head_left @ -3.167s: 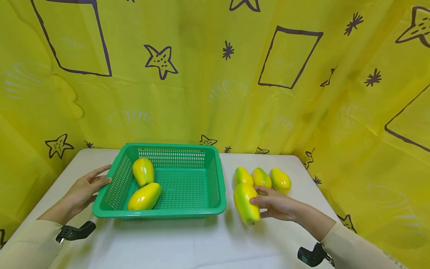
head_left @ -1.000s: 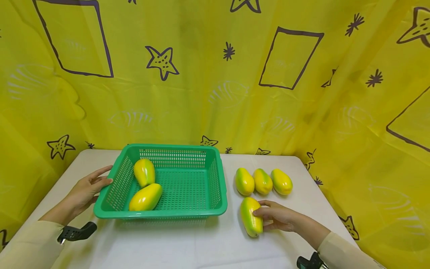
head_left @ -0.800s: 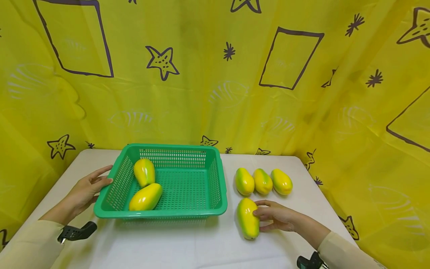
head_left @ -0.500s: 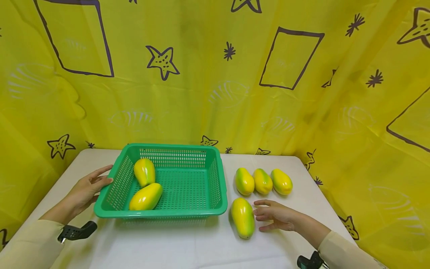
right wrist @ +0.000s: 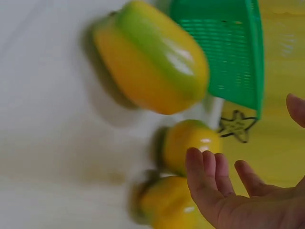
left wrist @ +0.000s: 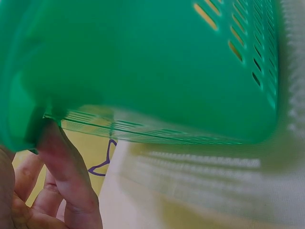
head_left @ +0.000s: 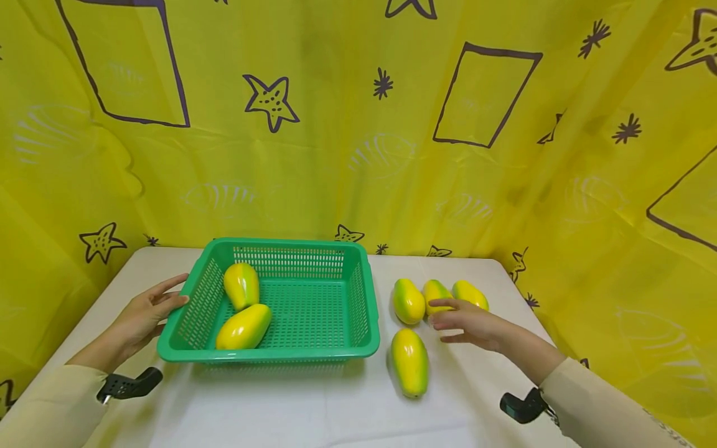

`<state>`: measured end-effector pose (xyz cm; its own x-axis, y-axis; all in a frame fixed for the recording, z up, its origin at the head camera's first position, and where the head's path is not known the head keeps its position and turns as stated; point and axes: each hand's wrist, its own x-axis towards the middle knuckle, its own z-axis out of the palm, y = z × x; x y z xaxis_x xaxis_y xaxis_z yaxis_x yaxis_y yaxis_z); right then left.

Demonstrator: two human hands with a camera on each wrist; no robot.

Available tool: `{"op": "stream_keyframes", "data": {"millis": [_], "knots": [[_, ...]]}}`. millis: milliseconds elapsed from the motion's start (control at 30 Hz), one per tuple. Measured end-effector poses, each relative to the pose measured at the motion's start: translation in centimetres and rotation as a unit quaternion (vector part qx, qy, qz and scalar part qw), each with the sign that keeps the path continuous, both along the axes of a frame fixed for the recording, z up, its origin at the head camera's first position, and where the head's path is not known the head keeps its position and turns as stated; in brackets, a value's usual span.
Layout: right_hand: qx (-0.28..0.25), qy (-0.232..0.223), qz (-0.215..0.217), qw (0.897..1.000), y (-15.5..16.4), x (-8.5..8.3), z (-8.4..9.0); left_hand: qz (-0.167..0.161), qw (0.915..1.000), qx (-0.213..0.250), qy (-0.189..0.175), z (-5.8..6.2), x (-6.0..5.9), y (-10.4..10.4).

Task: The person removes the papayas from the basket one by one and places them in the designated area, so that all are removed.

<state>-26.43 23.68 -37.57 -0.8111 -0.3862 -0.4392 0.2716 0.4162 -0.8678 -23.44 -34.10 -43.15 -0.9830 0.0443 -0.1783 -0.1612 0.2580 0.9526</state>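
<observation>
A green plastic basket [head_left: 280, 355] stands on the white table with two yellow-green papayas inside, one papaya [head_left: 241, 286] behind another papaya [head_left: 243, 327]. My left hand [head_left: 140, 314] grips the basket's left rim, its fingers tucked under the lip in the left wrist view. To the basket's right, a papaya [head_left: 409, 363] lies alone in front of a row of three. Over that row hovers my right hand [head_left: 470, 325], fingers spread and holding nothing. It partly covers the middle papaya [head_left: 436, 291] and the right papaya [head_left: 469, 294]; the left papaya [head_left: 409, 302] shows fully.
A yellow curtain [head_left: 325, 155] with drawn stars and fish hangs behind and beside the table [head_left: 269, 410]. Each wrist bears a black strap mount, one at the left sleeve and another mount [head_left: 523, 406] at the right sleeve.
My right hand set the front papaya down, let go of it and has moved back toward the row. The papaya rolled slightly before settling. My left hand stays at the basket.
</observation>
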Motion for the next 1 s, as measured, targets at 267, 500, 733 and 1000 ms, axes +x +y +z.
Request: {"op": "stream_keyframes", "data": {"millis": [267,500,733,1000], "knots": [[0.070,0.181,0.037,0.980,-4.9,-2.0,5.5,0.007,1.0000,-0.005,0.002,-0.1,0.2,0.1],[0.070,0.278,0.077,0.955,-12.5,-2.7,7.1,0.014,0.9999,-0.009,-0.003,0.0,0.3,0.3],[0.041,0.305,0.120,0.944,-19.1,-4.0,5.8,0.014,0.9999,-0.007,-0.001,-0.1,0.3,0.6],[0.013,0.290,0.163,0.943,-24.6,-5.1,4.0,0.025,0.9997,-0.007,-0.001,-0.2,0.2,0.8]]}}
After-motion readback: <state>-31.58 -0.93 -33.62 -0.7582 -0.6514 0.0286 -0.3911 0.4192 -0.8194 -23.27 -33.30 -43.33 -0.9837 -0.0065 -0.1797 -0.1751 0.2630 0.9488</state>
